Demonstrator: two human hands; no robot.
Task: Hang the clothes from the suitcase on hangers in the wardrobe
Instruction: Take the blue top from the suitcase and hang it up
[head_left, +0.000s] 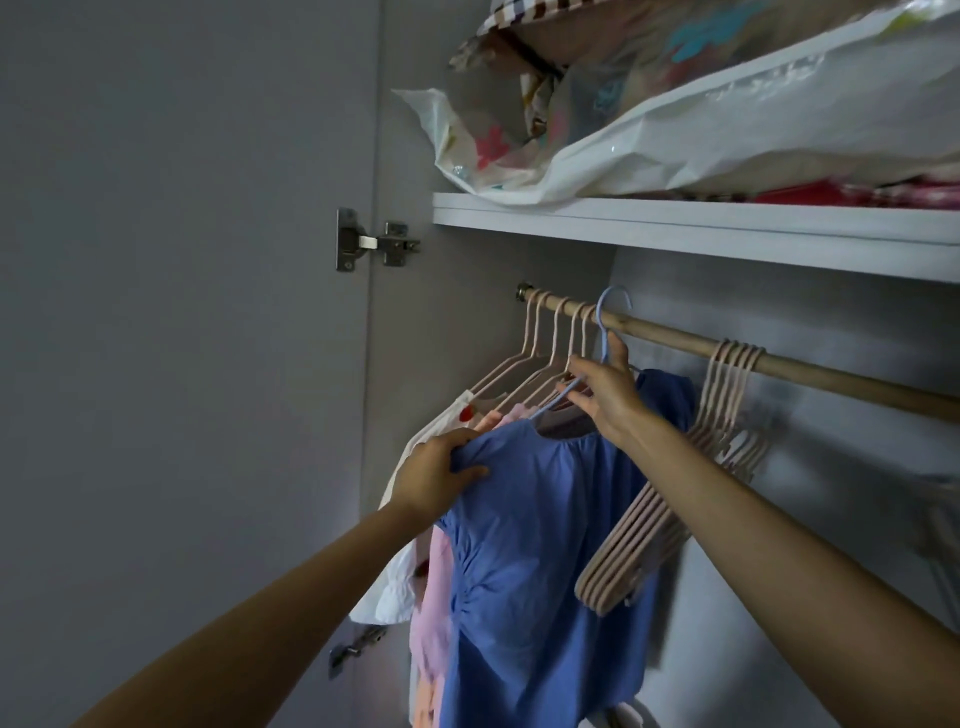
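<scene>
A blue dress (535, 561) hangs on a light blue hanger (605, 332) whose hook lies over the wooden rail (670, 338). My right hand (605, 395) grips that hanger just below its hook. My left hand (441, 473) holds the dress by its left shoulder. To the left, pink and white garments (431, 571) hang on several pink hangers (545, 353). A bunch of bare pink hangers (691, 467) dangles from the rail to the right of the dress.
A white shelf (675, 223) above the rail carries plastic bags of bedding (675, 119). The open wardrobe door (182, 312) stands at the left, with hinges (371, 244) on the side panel. The wardrobe's grey back wall (831, 519) is behind.
</scene>
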